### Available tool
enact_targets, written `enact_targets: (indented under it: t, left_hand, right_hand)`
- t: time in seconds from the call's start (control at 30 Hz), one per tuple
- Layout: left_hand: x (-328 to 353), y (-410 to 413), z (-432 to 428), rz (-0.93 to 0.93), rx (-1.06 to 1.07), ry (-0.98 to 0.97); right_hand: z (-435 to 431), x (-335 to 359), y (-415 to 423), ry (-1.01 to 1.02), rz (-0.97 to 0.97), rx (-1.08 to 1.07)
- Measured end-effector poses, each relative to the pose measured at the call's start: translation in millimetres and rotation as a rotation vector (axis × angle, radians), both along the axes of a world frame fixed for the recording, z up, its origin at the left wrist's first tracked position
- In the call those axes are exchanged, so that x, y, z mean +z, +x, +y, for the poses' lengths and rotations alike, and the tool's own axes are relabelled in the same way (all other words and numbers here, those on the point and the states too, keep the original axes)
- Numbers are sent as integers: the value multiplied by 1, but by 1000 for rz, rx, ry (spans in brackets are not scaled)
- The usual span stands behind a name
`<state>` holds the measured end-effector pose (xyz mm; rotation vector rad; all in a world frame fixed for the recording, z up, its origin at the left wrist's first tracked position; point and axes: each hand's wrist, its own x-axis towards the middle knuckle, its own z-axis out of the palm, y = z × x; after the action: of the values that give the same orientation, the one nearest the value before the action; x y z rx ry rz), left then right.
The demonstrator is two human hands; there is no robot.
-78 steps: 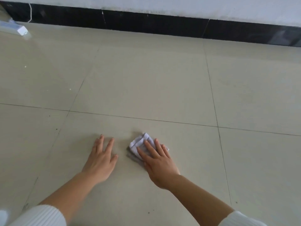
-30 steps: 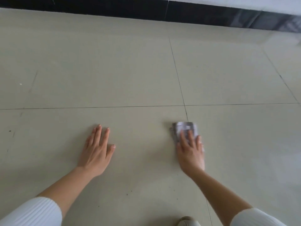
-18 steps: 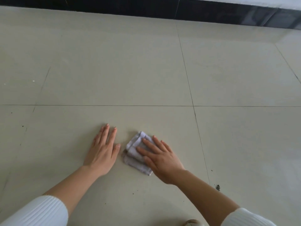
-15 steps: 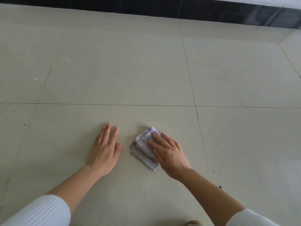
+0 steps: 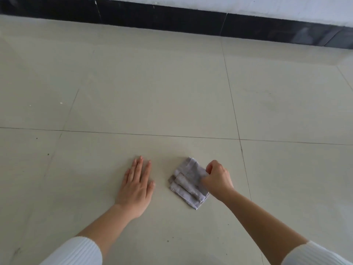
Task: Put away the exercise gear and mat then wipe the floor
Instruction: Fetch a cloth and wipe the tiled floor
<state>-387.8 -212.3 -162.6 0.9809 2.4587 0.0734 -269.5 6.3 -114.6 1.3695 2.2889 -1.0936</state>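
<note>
Though folded square, rumpled grey cloth (image 5: 186, 185)

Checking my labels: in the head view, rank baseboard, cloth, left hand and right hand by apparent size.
1. Baseboard
2. Left hand
3. Cloth and right hand: too alike to rank; the hand hides part of the cloth.

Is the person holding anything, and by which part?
The right hand pinches the folded grey cloth by its right edge, as it lies on the floor. The left hand rests flat on the floor, holding nothing.
</note>
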Motion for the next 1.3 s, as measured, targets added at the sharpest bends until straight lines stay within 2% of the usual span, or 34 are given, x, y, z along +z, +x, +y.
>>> enact_targets:
  t: [0.07, 0.17, 0.27, 0.33, 0.43, 0.63, 0.8, 1.07, 1.3]
  left_hand:
    - [21, -8, 2, -70, 10, -3]
    - [88, -13, -2, -231, 164, -9]
    - [165, -9, -18, -255, 323, 78]
    - [226, -7, -37, -267, 355, 95]
    - [330, -10, -75, -256, 445, 139]
    - [546, -8, -182, -96, 729, 220]
    - [684, -2, -293, 17, 971, 259]
    - [799, 12, -474, 185, 1296, 191]
    - [854, -13, -626, 415, 1462, 152]
  right_hand:
    - [0, 21, -13, -92, -25, -30]
    - [-16, 79, -29, -137, -3, 29]
    - [-44, 154, -41, -179, 38, 74]
    - [-66, 216, -54, -192, 48, 151]
    - [-104, 319, -78, -184, 65, 259]
    - [-219, 546, -126, -280, 140, 468]
    - [-339, 679, -162, -331, 171, 748]
    - [-547, 795, -225, -392, 192, 1103]
    - [-717, 860, -286, -406, 309, 1397]
